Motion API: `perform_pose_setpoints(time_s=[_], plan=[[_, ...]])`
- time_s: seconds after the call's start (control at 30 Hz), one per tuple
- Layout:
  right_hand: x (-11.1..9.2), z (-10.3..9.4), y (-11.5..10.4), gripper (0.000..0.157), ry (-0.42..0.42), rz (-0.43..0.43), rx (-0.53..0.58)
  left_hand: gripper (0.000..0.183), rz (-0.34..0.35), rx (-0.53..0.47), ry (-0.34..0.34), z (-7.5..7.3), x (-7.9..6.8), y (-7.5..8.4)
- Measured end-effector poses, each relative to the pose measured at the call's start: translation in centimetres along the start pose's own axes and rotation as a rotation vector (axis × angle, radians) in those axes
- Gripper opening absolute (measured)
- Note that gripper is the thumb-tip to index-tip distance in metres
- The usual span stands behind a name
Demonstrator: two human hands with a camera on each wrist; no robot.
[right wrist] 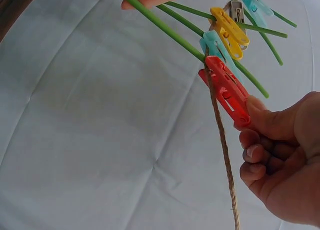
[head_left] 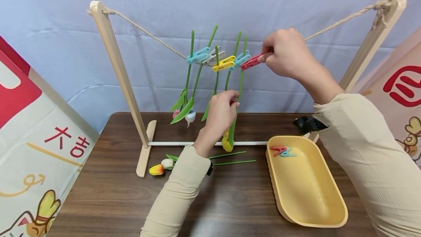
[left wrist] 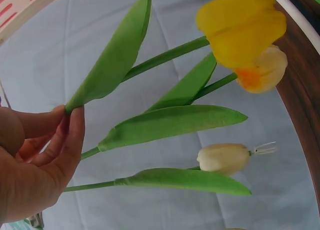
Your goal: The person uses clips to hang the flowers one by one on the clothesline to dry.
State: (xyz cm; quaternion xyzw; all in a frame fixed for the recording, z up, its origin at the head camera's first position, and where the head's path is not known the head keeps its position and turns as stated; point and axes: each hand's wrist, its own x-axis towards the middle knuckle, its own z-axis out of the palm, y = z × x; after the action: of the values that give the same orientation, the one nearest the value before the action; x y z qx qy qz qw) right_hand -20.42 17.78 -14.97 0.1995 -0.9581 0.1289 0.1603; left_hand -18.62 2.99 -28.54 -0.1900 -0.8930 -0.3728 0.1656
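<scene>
My right hand [head_left: 289, 55] pinches the handle end of a red clothespin [right wrist: 227, 93] at the rope. The clothespin's far end meets the green stem [right wrist: 160, 23] of an artificial yellow tulip [left wrist: 242, 28]. Lower down, my left hand [head_left: 220, 112] pinches that tulip by the base of its leaf, blossom downward. To the left, several other tulips hang head down from the rope [right wrist: 223, 150]. Two blue clothespins, a grey one [head_left: 213, 56] and a yellow clothespin [head_left: 224, 63] grip their stems there.
A wooden frame [head_left: 120, 74] carries the sagging rope, with a white rod [head_left: 171, 143] along its base. On the table, an orange-yellow tulip [head_left: 156, 169] and a white tulip [head_left: 167, 164] lie left. A yellow tub [head_left: 306, 193] at right holds red and blue clothespins [head_left: 288, 153].
</scene>
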Motion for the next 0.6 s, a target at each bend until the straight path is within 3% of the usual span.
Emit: perform_pose_setpoints(time_s=[0.13,0.37,0.47,0.6], plan=[[0.1,0.1,0.0,0.014,-0.026,0.033,0.007,0.014,0.015,0.000,-0.010,0.1,0.2,-0.3],[0.0,-0.2,0.4,0.021,-0.109,0.167,0.068,0.014,-0.006,-0.051,-0.039,0.2,0.6,-0.8],[-0.3,-0.2,0.7,0.028,-0.092,0.187,0.097,0.013,-0.023,-0.075,-0.059,0.2,0.8,-1.1],[-1.1,0.2,1.1,0.033,-0.010,0.195,0.163,0.011,-0.022,-0.087,-0.091,0.3,1.0,-1.5]])
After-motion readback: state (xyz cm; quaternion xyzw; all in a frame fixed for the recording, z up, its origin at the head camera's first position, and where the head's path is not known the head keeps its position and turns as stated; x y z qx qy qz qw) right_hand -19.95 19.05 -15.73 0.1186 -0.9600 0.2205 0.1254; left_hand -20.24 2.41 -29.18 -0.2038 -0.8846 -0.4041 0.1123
